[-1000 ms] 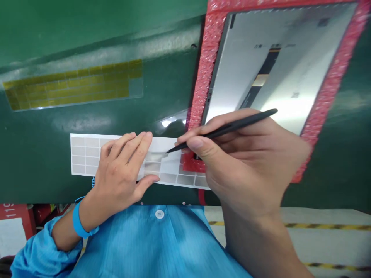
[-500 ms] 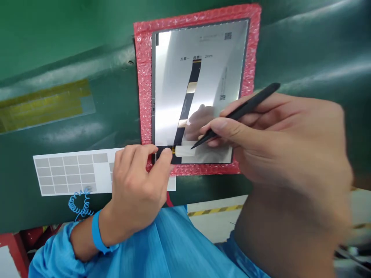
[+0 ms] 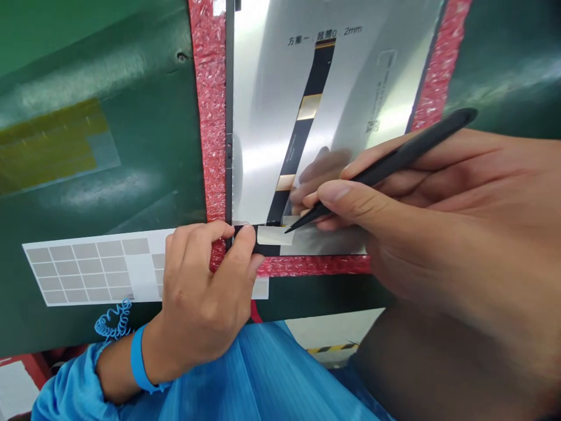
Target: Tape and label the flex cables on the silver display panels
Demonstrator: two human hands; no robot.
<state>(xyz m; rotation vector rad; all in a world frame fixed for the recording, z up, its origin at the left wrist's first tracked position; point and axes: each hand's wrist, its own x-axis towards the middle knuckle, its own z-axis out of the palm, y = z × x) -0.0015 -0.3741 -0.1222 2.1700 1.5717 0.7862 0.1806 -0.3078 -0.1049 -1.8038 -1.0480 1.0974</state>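
A silver panel (image 3: 267,117) lies on red bubble wrap (image 3: 205,117) on the green table. A black flex cable (image 3: 302,123) runs down its back. My right hand (image 3: 438,216) pinches black tweezers (image 3: 385,164). Their tip holds a small pale tape piece (image 3: 272,235) against the cable's lower end. My left hand (image 3: 205,298) is closed, thumb and forefinger pressing the panel's bottom left corner next to the tape.
A white sheet of grey tape squares (image 3: 87,269) lies left of my left hand. A sheet of yellow tape strips (image 3: 52,146) sits further back left. A blue wrist strap (image 3: 137,356) with coiled cord (image 3: 111,320) is on my left wrist. The table edge runs below the sheets.
My right hand lifted a tape piece off the white sheet and carried it to the panel's flex cable. My left hand left the sheet and now presses the panel's corner. The view moved closer.
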